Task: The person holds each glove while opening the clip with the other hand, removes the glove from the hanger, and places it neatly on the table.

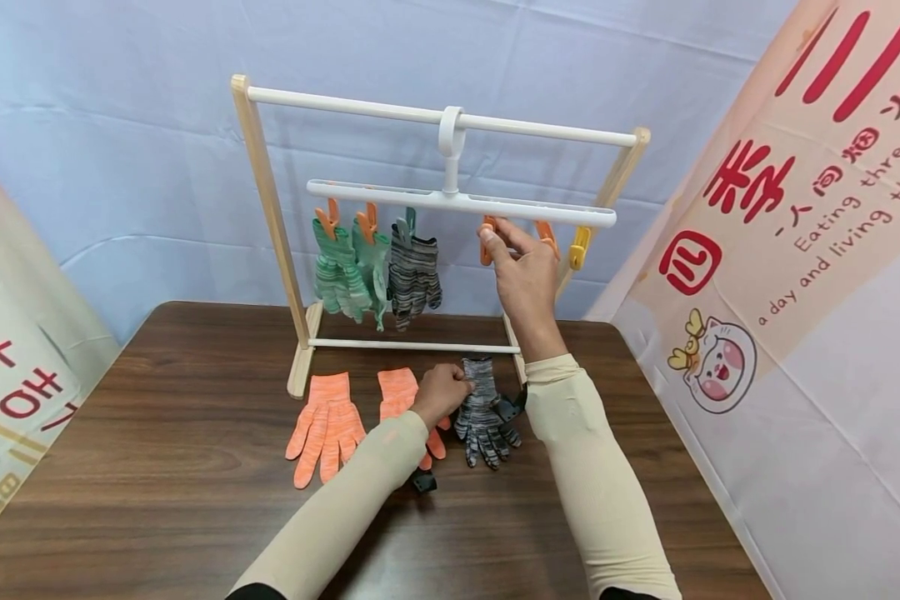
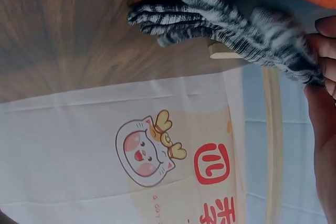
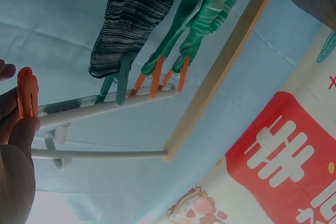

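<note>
My left hand (image 1: pixel 442 393) pinches the cuff end of a black-and-grey striped knit glove (image 2: pixel 252 40), whose fingers point toward me in the head view. Higher up, my right hand (image 1: pixel 527 271) grips an orange clothespin (image 3: pixel 28 93) between thumb and fingers, just under the right half of the white hanger bar (image 1: pixel 525 208). Left of it on the same bar, clothespins hold two green gloves (image 1: pixel 341 275) and another black-and-grey glove (image 1: pixel 414 279). An orange clothespin (image 1: pixel 546 237) and a yellow clothespin (image 1: pixel 581 248) hang at the bar's right end, the orange one partly hidden by my hand.
A wooden stand (image 1: pixel 270 192) with a white top rail (image 1: pixel 345 104) carries the hanger. Two orange gloves (image 1: pixel 327 425) lie on the brown table (image 1: pixel 157 442), one partly under my left forearm. Printed cloth (image 1: pixel 795 275) hangs at the right.
</note>
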`<state>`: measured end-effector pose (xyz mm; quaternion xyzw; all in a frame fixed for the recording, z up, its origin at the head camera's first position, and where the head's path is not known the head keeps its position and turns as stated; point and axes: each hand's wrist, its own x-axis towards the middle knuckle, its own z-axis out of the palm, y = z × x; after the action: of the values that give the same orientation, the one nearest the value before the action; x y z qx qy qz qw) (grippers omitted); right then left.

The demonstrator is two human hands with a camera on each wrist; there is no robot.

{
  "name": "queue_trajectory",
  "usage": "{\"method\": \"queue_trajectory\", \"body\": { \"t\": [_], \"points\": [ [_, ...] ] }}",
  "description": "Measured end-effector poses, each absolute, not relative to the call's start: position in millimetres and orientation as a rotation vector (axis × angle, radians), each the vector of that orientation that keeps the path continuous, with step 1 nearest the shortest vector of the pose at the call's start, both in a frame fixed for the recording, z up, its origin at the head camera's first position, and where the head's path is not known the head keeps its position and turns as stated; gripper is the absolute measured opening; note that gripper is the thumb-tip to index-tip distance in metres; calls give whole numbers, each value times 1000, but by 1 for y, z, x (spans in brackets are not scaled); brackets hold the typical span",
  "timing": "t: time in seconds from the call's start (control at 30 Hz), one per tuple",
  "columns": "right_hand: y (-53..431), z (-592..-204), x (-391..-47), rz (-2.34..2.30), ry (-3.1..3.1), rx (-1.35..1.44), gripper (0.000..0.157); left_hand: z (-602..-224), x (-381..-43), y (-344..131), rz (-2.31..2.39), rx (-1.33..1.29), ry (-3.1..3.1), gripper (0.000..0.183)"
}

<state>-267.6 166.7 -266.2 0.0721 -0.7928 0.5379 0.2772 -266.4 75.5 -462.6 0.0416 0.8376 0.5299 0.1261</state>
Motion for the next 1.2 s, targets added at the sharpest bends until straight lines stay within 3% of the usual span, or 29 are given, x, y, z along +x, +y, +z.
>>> {"method": "queue_trajectory", "body": {
  "t": [0.1, 1.2],
  "points": [
    [166, -266, -268, 1436, -2126, 198, 34, -464, -267, 75, 1503, 129, 2478, 45],
    [166, -266, -265, 1451, -2113, 191, 33, -463, -263, 76, 1261, 104, 2596, 50]
  ]
}}
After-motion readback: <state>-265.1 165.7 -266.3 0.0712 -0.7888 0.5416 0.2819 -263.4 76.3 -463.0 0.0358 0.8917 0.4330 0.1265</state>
